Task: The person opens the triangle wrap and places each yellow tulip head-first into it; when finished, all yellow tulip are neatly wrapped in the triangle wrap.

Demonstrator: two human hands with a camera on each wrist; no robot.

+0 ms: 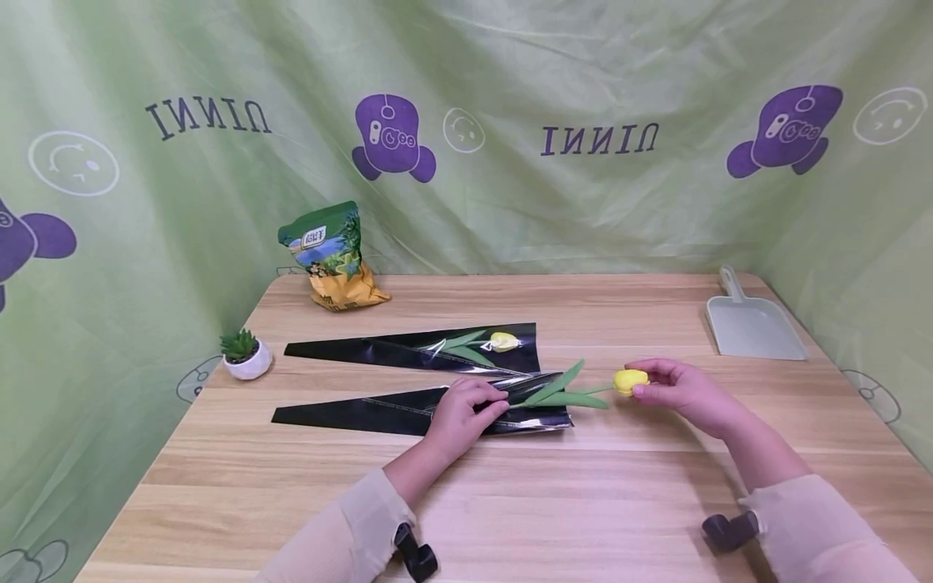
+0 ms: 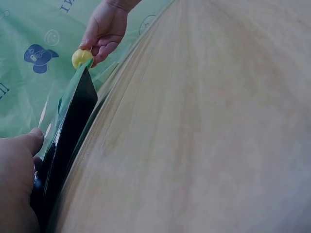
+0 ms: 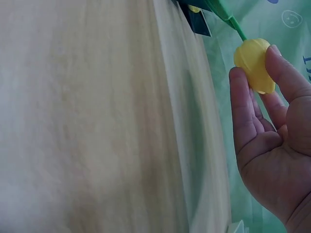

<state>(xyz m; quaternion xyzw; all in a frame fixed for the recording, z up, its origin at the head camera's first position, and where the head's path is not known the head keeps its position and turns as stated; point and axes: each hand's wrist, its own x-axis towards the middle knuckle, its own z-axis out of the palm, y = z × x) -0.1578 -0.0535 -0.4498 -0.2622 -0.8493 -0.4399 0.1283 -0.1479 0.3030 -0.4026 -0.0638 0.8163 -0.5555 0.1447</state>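
In the head view my right hand [image 1: 681,393] pinches the yellow bloom of an artificial tulip [image 1: 630,382] between thumb and fingers; the right wrist view shows the same bloom [image 3: 255,65] held at the fingertips. The tulip's green leaves and stem lie partly inside a black flower sleeve [image 1: 342,414] with a clear front. My left hand [image 1: 464,413] pinches this sleeve near its wide opening, and in the left wrist view the thumb [image 2: 30,141] lies against the clear film. The lower stem is hidden by the left hand.
Behind lies a second black sleeve [image 1: 364,348] with a yellow tulip [image 1: 503,342] inside. A small potted succulent [image 1: 248,356] stands at the left edge and a green and yellow snack bag [image 1: 335,259] at the back left. A grey dustpan [image 1: 758,324] lies at the back right.
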